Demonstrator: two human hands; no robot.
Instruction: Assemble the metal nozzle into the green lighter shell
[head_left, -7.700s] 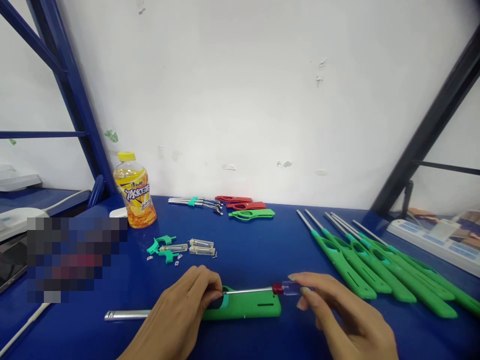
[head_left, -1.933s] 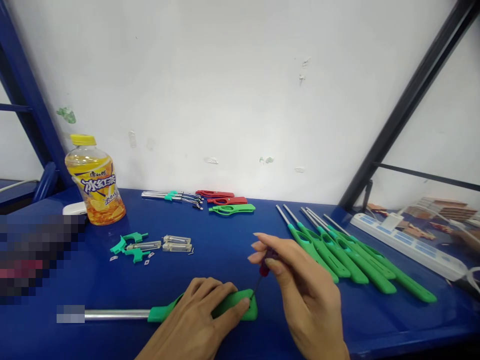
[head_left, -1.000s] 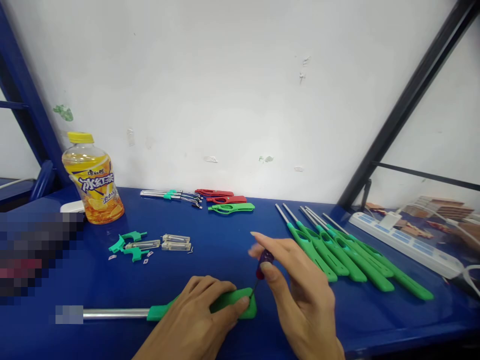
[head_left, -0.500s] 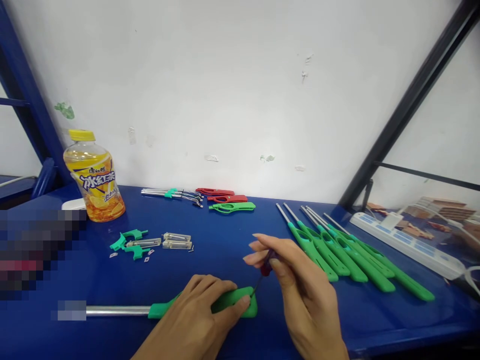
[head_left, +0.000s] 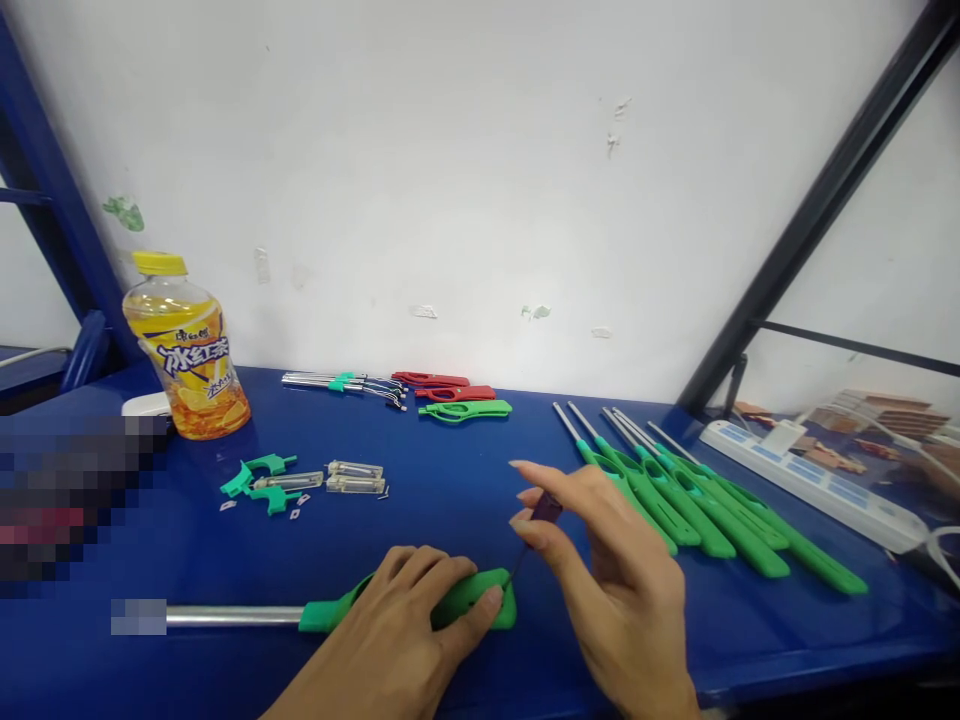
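A green long-neck lighter [head_left: 322, 616] with a metal tube lies flat across the front of the table. My left hand [head_left: 409, 620] is closed over its handle, with the thumb near the handle's right end. In my right hand [head_left: 615, 590] is a small screwdriver [head_left: 546, 508] with a dark handle, held between thumb and fingers. Its thin shaft slants down to the handle's right end, where the tip meets the green plastic. The middle of the lighter is hidden under my left hand.
Several green lighters [head_left: 705, 520] lie in a row at right, beside a white power strip [head_left: 817, 485]. Handle shells [head_left: 465, 410], metal tubes [head_left: 311, 381], clear fuel tanks [head_left: 356, 484] and green triggers [head_left: 274, 498] lie farther back. A drink bottle [head_left: 191, 360] stands at left.
My right fingers have shifted on the screwdriver's handle, the thumb moving left and up. The tip stays at the same end of the lighter, and my left hand holds its place.
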